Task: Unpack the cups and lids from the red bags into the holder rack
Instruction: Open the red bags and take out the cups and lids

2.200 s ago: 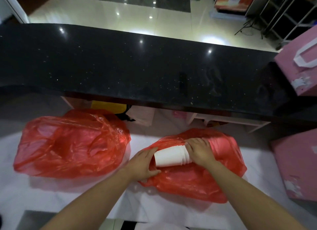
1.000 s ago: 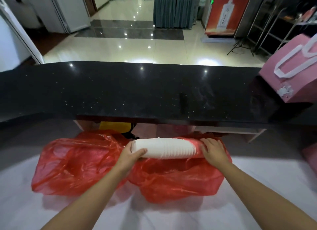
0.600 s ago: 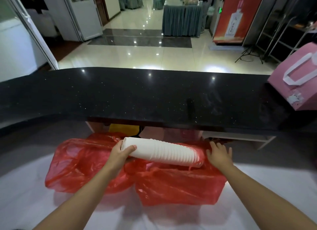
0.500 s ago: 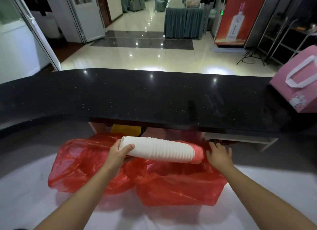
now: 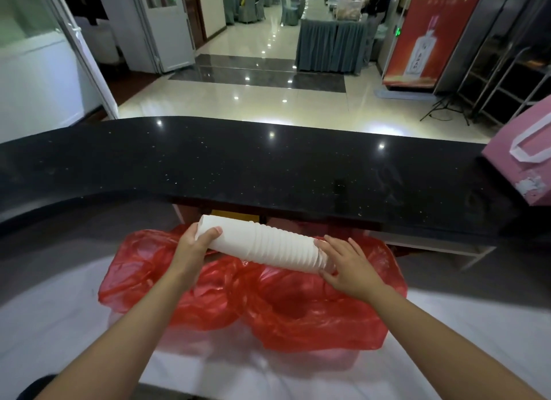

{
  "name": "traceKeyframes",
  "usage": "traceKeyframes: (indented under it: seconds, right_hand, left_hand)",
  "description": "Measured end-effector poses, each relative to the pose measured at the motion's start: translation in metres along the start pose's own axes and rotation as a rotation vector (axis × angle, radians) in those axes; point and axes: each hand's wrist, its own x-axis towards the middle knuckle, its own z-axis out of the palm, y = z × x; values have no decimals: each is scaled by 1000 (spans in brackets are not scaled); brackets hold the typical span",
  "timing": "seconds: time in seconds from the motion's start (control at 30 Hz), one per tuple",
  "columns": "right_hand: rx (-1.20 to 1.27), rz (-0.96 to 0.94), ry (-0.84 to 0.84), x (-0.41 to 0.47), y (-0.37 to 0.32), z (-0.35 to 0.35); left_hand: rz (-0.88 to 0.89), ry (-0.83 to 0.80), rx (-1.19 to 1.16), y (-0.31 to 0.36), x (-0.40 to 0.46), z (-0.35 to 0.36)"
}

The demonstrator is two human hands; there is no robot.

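A long white stack of nested cups [image 5: 262, 244] lies nearly level, tilted down to the right, above two crumpled, translucent red bags: the left bag [image 5: 143, 268] and the right bag [image 5: 316, 313], side by side on the white desk [image 5: 53, 325].

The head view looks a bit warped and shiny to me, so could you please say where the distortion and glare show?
Head view: wide-angle bending curves the black counter into an arc; ceiling lights glint off it and the polished floor; the stack of cups and both hands stay sharp.
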Motion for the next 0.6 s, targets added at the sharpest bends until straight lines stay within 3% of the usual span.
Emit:
traceKeyframes:
  seconds: [0.17,0.33,0.47,0.6]
  right_hand:
    - [-50,75,-35,-8,5,-3]
    - [-123,-90,91,-6,-14,-22]
    - [-25,-170,61,0,-47,-30]
    - [223,-296,67,6,-85,-25]
  left_hand:
    - [40,104,-40,12,-32,-10]
    - [64,184,-140,19,-76,-15]
    - [72,259,-147,24,-121,-29]
    - [99,278,-113,28,-164,-60]
